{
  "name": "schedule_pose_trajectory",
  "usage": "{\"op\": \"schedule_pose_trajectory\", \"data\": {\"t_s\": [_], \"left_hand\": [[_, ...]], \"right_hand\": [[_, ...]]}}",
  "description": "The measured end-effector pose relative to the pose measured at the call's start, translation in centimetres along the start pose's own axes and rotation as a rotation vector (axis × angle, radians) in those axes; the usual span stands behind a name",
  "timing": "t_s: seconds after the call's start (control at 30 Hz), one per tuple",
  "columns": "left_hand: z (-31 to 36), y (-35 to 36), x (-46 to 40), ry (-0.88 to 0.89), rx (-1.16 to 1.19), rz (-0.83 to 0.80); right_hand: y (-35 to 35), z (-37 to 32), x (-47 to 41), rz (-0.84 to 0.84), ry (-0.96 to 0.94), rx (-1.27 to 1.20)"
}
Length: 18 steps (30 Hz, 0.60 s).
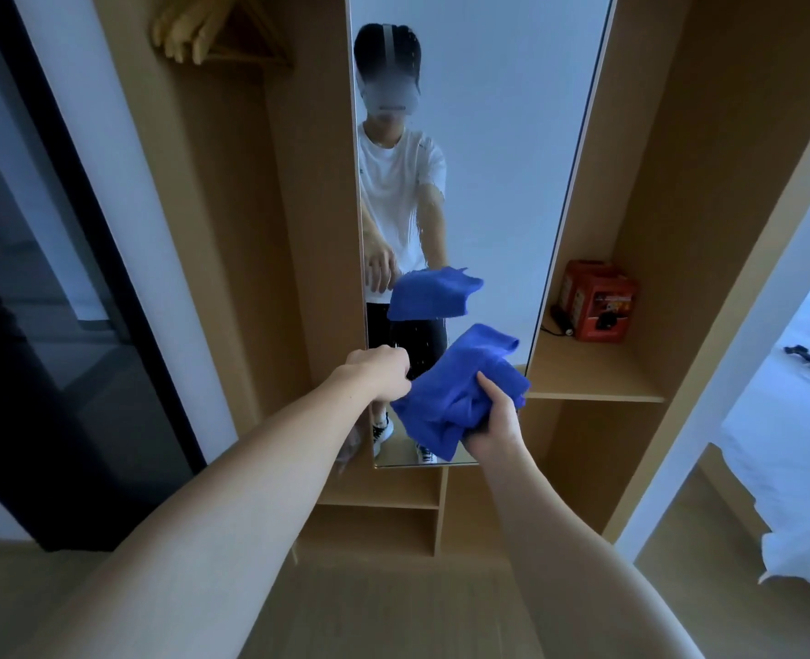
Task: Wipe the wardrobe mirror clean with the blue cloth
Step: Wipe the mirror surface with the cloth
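Reaching forward, the left hand is a closed fist, empty as far as I can tell, at 9 o'clock of the blue cloth. The right hand fingers bunch the cloth into a pad, probably for wiping, before the wardrobe mirror, whose spots remain around 11 o'clock.

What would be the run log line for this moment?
right hand: grips blue cloth | left hand: fist, no cloth | mirror: droplets visible

Showing here: one mirror, one blue cloth, two hands, left and right, one red box, several wooden hangers, one bed.
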<state>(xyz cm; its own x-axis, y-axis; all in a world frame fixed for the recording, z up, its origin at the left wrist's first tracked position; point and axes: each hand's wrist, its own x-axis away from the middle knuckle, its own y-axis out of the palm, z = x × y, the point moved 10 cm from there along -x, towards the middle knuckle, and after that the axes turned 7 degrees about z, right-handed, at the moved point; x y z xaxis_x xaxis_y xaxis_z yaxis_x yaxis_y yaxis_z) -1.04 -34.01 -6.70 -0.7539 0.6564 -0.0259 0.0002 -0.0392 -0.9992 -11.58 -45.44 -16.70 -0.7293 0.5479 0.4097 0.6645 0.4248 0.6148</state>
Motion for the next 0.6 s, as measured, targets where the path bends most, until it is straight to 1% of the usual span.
{"op": "schedule_pose_trajectory", "data": {"t_s": [0.07, 0.13, 0.2, 0.3, 0.37, 0.43, 0.53, 0.6], "left_hand": [[-0.2, -0.5, -0.1, 0.003, -0.006, 0.022], [-0.5, -1.0, -0.2, -0.001, -0.013, 0.03], [-0.7, -1.6, -0.3, 0.001, -0.02, 0.039], [-0.7, -2.1, -0.4, 0.005, -0.025, 0.043], [-0.6, -2.0, -0.5, 0.005, -0.027, 0.041], [-0.4, -1.8, -0.7, 0.009, -0.03, 0.039], [0.0, -1.6, -0.8, 0.019, -0.039, 0.035], [0.1, -1.6, -0.9, 0.022, -0.041, 0.04]], "right_hand": [[-1.1, 0.4, -0.2, 0.081, 0.003, -0.033], [-2.2, 1.0, -0.4, 0.161, 0.019, 0.022], [-2.8, 1.6, -0.6, 0.204, 0.042, 0.039], [-2.7, 1.3, -0.5, 0.207, 0.006, -0.015], [-2.0, 0.6, 0.0, 0.191, -0.03, -0.093], [-1.8, -0.3, 0.0, 0.218, -0.047, -0.114], [-1.1, -0.6, 0.0, 0.232, -0.018, 0.017], [-0.7, -0.6, -0.4, 0.203, -0.023, 0.11]]}}
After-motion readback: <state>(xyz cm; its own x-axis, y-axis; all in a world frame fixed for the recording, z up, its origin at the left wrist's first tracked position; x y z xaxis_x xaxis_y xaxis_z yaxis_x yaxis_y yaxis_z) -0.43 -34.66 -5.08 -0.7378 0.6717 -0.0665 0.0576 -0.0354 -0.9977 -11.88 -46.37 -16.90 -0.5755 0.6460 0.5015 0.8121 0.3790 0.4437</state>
